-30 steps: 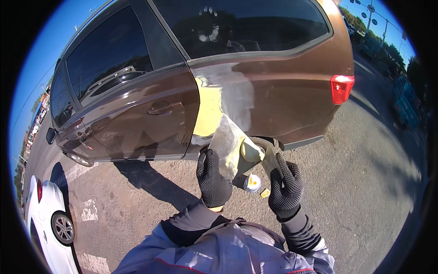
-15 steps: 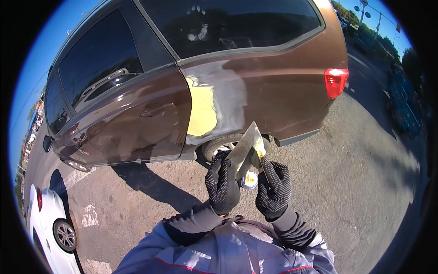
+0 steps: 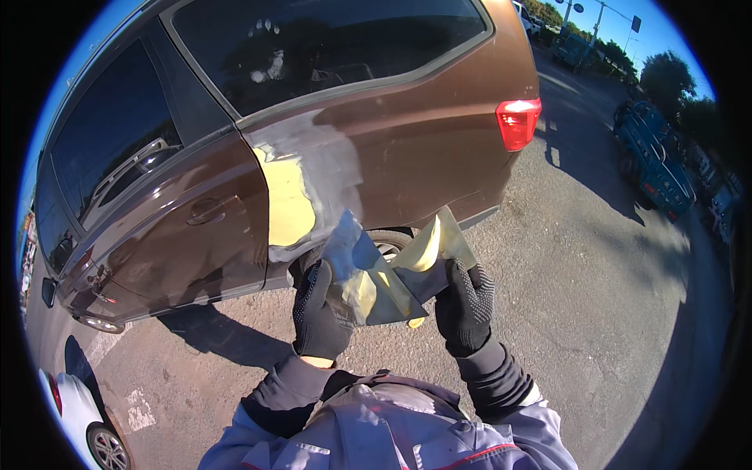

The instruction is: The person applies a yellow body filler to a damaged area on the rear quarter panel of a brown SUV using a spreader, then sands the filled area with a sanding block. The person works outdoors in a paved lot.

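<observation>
My left hand (image 3: pixel 323 317), in a black glove with white dots, is closed on a flat metal putty spreader (image 3: pixel 350 243) with yellow filler smeared on its face. My right hand (image 3: pixel 468 313), gloved the same way, grips a second metal spreader (image 3: pixel 456 233), which carries a thicker ridge of yellow filler. The two blades meet or overlap at their inner edges; whether they touch I cannot tell. Beyond them, the brown car's rear side panel (image 3: pixel 423 149) bears a yellow filler patch (image 3: pixel 288 204) surrounded by a dull grey area (image 3: pixel 335 168).
The car's rear wheel (image 3: pixel 389 247) is partly hidden behind the blades. Something small and yellow (image 3: pixel 416 322) shows below them, mostly covered. A white car (image 3: pixel 74 415) stands at lower left. At far right is a blue open-bed vehicle (image 3: pixel 654 160) on the pavement (image 3: pixel 580 313).
Both spreaders have turned so their filler-smeared faces show, and my hands have moved farther apart. The car has shifted left in view. The white container between my hands is now mostly hidden.
</observation>
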### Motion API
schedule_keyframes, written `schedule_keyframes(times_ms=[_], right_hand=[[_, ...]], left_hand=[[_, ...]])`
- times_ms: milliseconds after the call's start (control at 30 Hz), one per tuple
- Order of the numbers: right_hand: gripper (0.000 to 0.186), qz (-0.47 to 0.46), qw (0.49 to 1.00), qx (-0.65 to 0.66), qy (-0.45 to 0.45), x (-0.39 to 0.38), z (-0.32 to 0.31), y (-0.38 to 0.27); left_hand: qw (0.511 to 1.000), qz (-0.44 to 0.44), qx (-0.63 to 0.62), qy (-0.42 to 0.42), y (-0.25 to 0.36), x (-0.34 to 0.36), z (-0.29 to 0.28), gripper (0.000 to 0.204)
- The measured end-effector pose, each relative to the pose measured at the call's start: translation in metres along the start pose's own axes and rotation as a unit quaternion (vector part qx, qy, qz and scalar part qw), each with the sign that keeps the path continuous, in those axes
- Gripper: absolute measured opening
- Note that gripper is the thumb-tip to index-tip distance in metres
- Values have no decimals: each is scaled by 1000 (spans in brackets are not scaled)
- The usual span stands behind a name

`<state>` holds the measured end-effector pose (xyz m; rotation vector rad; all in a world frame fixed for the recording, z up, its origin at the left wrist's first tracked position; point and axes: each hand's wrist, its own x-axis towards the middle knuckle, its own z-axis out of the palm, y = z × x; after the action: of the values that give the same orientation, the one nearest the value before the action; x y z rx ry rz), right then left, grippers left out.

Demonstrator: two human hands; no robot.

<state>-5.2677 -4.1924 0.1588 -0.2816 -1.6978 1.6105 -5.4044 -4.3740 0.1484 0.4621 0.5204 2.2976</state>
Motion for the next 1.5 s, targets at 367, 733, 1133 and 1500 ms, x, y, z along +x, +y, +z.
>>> schedule_keyframes(times_ms=[367,733,1133,1500], right_hand=[[32,-98,968,-173,-155,5,-26,-9],[25,-146,956,-170,-190,-4,-30,-8],[23,110,988,55,-97,3,-23,3],[28,44,989,-44,-134,-15,-15,7]], left_hand=[[987,23,10,156,6,11,-8,43],[979,-35,2,203,-1,21,-26,39],[980,-125,-153,-20,-32,4,-6,39],[967,69,-37,243,-5,0,-15,31]])
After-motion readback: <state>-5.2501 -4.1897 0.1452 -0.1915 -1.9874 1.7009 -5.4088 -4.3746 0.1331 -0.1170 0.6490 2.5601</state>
